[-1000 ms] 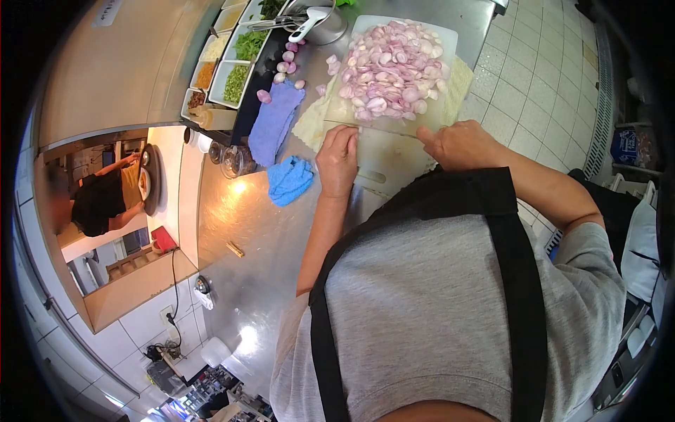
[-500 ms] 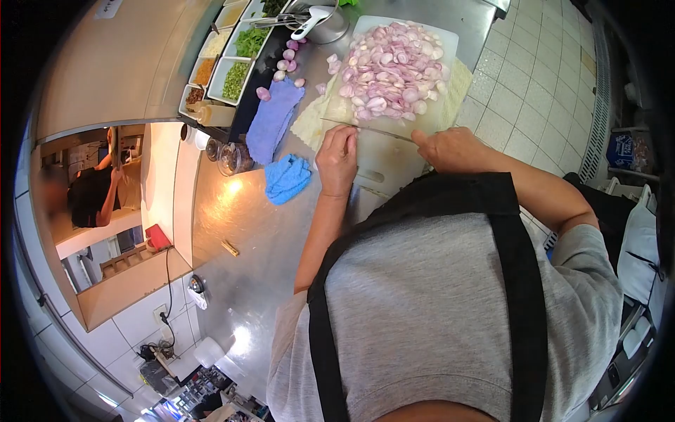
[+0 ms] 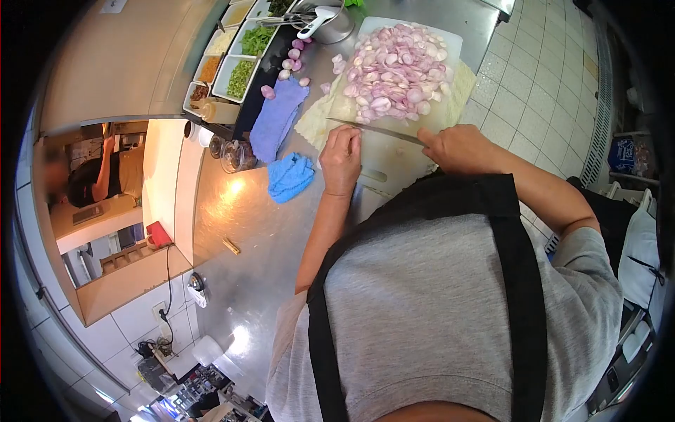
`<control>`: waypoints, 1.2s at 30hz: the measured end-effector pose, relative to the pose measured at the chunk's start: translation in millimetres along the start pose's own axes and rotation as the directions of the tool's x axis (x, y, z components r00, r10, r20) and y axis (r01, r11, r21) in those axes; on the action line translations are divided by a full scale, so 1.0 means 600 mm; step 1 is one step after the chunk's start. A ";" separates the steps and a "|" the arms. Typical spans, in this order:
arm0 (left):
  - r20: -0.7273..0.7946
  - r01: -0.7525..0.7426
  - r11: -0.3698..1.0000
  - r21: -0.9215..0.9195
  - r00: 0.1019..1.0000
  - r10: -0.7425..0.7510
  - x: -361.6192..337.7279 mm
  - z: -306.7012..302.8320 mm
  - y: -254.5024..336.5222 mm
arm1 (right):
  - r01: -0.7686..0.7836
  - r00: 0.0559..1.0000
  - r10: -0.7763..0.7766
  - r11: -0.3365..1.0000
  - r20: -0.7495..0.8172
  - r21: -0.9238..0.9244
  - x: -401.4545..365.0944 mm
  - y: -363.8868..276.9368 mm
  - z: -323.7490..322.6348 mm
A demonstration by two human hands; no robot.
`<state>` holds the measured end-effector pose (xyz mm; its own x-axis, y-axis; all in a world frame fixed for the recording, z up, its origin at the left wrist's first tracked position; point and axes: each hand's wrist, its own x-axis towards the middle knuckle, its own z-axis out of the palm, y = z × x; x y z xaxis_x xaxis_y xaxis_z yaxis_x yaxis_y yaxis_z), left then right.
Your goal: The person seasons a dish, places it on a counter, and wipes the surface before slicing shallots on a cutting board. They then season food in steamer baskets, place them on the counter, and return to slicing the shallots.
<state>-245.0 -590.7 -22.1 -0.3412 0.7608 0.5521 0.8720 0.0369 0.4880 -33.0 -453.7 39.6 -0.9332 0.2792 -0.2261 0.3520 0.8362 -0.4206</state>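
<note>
Fingers of the left hand [image 3: 339, 160] are bunched narrow near the tip of the knife [image 3: 376, 129]; whether they pinch anything, I cannot tell. The right hand [image 3: 460, 149] has its fingers closed around the knife's handle. Across the board [image 3: 397, 160], the blade lies just beside the sliced shallots [image 3: 397, 70], heaped at the far end. Its flat shows more plainly than a second ago, suggesting a slight tilt; the heap looks unchanged, so any cutting progress is small.
</note>
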 end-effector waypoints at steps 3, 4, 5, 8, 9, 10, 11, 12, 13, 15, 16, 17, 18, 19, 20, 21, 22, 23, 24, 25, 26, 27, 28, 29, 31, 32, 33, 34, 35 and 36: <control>0.002 0.005 1.000 -0.006 1.000 -0.005 -0.003 0.000 0.000 | -0.021 0.999 0.023 0.999 0.044 -0.042 -0.018 -0.005 -0.020; 0.000 -0.001 1.000 -0.007 1.000 0.001 -0.002 0.000 -0.001 | -0.027 0.998 0.030 0.998 0.056 -0.054 -0.020 -0.004 -0.022; 0.000 0.002 1.000 -0.012 1.000 -0.002 -0.001 0.001 -0.001 | -0.038 0.997 0.041 0.998 0.069 -0.049 -0.018 -0.005 -0.022; 0.007 0.007 1.000 -0.017 1.000 -0.007 -0.003 0.000 0.000 | -0.044 0.996 0.043 0.999 0.081 0.009 -0.005 -0.006 0.002; 0.006 0.004 1.000 -0.014 1.000 -0.004 -0.003 0.000 0.001 | -0.027 0.998 0.024 0.998 0.061 0.051 0.004 -0.003 0.018; 0.002 -0.001 1.000 -0.009 1.000 0.001 -0.001 0.000 0.001 | -0.006 0.999 0.003 0.996 0.039 0.090 0.011 0.004 0.027; 0.001 -0.002 1.000 -0.010 1.000 0.002 -0.001 -0.001 0.000 | 0.017 1.000 -0.018 0.996 0.018 0.090 0.014 0.011 0.032; 0.002 -0.005 1.000 -0.013 1.000 0.005 -0.004 -0.001 -0.002 | 0.036 0.999 -0.035 0.995 -0.005 0.091 0.015 0.014 0.033; 0.000 -0.009 1.000 -0.019 1.000 0.009 -0.003 0.001 -0.002 | 0.054 0.998 -0.052 0.995 -0.027 0.088 0.016 0.017 0.030; 0.027 -0.010 0.999 -0.044 1.000 0.012 -0.004 0.001 0.000 | 0.017 1.000 -0.018 0.997 0.009 0.075 0.009 0.020 0.004; 0.036 -0.010 0.999 -0.052 0.999 0.012 -0.001 -0.003 -0.002 | 0.004 1.000 -0.006 0.998 0.026 0.066 0.007 0.018 -0.014; 0.031 0.021 0.999 -0.043 0.999 -0.020 0.006 -0.007 -0.005 | -0.022 1.000 0.021 0.999 0.012 0.048 0.000 0.017 -0.029; 0.025 0.052 0.998 -0.036 0.998 -0.051 0.015 -0.013 -0.010 | -0.048 0.999 0.048 0.998 -0.005 0.031 -0.012 0.016 -0.041; 0.020 0.083 0.996 -0.031 0.996 -0.083 0.024 -0.019 -0.016 | -0.077 0.997 0.077 0.997 -0.021 0.016 -0.022 0.016 -0.047; -0.007 0.098 0.995 -0.005 0.995 -0.098 0.038 -0.025 -0.031 | -0.069 0.997 0.069 0.998 0.027 0.004 -0.027 0.019 -0.047; -0.034 0.112 0.994 0.018 0.993 -0.111 0.061 -0.029 -0.058 | -0.064 0.995 0.064 0.998 0.075 -0.008 -0.031 0.023 -0.045; -0.062 0.127 0.991 0.038 0.990 -0.125 0.085 -0.031 -0.084 | -0.059 0.990 0.062 0.998 0.123 -0.022 -0.034 0.027 -0.042; -0.034 0.138 0.988 0.075 0.990 -0.135 0.111 -0.031 -0.110 | -0.028 0.989 0.029 1.000 0.144 -0.009 -0.033 0.028 -0.034; -0.006 0.146 0.983 0.113 0.989 -0.147 0.140 -0.030 -0.136 | 0.001 0.989 -0.005 1.000 0.146 0.026 -0.032 0.028 -0.028; 0.024 0.153 0.976 0.151 0.987 -0.159 0.163 -0.026 -0.154 | 0.030 0.989 -0.039 0.998 0.146 0.062 -0.031 0.027 -0.022; 0.056 0.175 0.965 0.197 0.980 -0.189 0.178 -0.019 -0.166 | 0.057 0.987 -0.071 0.993 0.145 0.101 -0.031 0.026 -0.016; 0.088 0.192 0.951 0.243 0.972 -0.219 0.192 -0.013 -0.176 | 0.091 0.990 -0.104 0.988 0.100 0.127 -0.031 0.026 -0.010; 0.122 0.206 0.935 0.288 0.961 -0.249 0.204 -0.005 -0.185 | 0.085 0.991 -0.098 0.987 0.095 0.137 -0.027 0.032 -0.004; 0.126 0.179 0.930 0.321 0.965 -0.229 0.211 0.005 -0.198 | 0.077 0.992 -0.091 0.986 0.090 0.148 -0.025 0.039 0.002; 0.142 0.128 0.914 0.385 0.970 -0.196 0.212 0.022 -0.214 | 0.029 0.997 -0.040 0.988 0.072 0.148 -0.022 0.047 0.005; 0.138 0.141 0.918 0.370 0.969 -0.204 0.207 0.027 -0.223 | -0.009 0.998 0.001 0.991 0.059 0.137 -0.021 0.051 0.005; 0.134 0.154 0.922 0.354 0.968 -0.213 0.206 0.025 -0.216 | -0.047 0.998 0.042 0.991 0.046 0.126 -0.020 0.055 0.004; 0.130 0.167 0.926 0.338 0.967 -0.221 0.206 0.024 -0.208 | -0.079 0.997 0.076 0.990 0.031 0.119 -0.019 0.060 0.002; 0.118 0.223 0.946 0.237 0.960 -0.255 0.199 0.022 -0.199 | -0.111 0.994 0.110 0.987 0.015 0.113 -0.018 0.064 -0.002; 0.112 0.275 0.952 0.132 0.950 -0.290 0.193 0.007 -0.158 | -0.144 0.989 0.145 0.984 -0.001 0.108 -0.019 0.067 -0.006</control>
<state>-365.6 -503.3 -7.6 -0.5382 0.7848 0.3074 0.7829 0.3303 0.5272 -8.3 -421.7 28.2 -0.8723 0.3980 -0.2841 0.4887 0.7314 -0.4756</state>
